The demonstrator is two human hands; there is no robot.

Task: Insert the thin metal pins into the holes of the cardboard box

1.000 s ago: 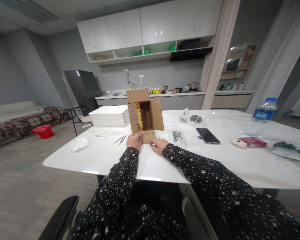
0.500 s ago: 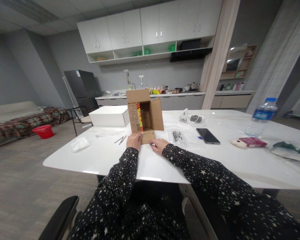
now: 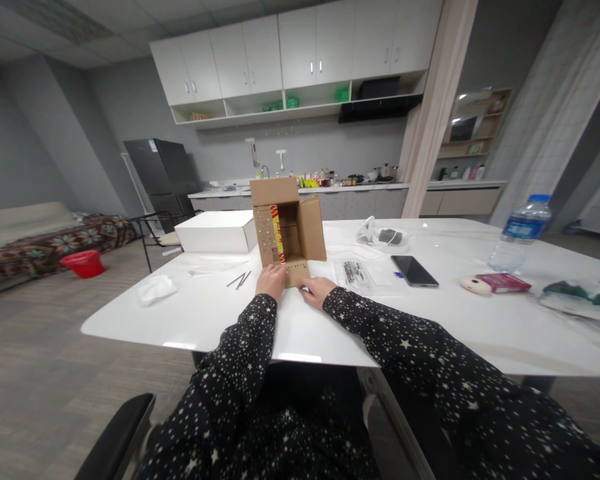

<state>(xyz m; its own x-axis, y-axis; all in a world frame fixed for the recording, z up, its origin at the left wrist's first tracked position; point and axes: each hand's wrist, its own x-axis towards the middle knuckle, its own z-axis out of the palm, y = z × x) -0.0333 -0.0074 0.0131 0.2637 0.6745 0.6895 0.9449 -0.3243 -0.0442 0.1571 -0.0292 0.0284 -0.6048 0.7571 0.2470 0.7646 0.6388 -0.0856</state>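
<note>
My left hand [image 3: 271, 283] has slid slightly right over the lower flap [image 3: 299, 273] of the cardboard box [image 3: 291, 232].
The box stands open before me on the white table [image 3: 190, 319]; my left hand lies bent across the flap, my right hand [image 3: 318, 292] curls at its right corner, and I cannot tell whether either grips.

sleeves [image 3: 390, 325]: long | black, pale star-and-dot print | hands [image 3: 271, 283]: bare
</note>
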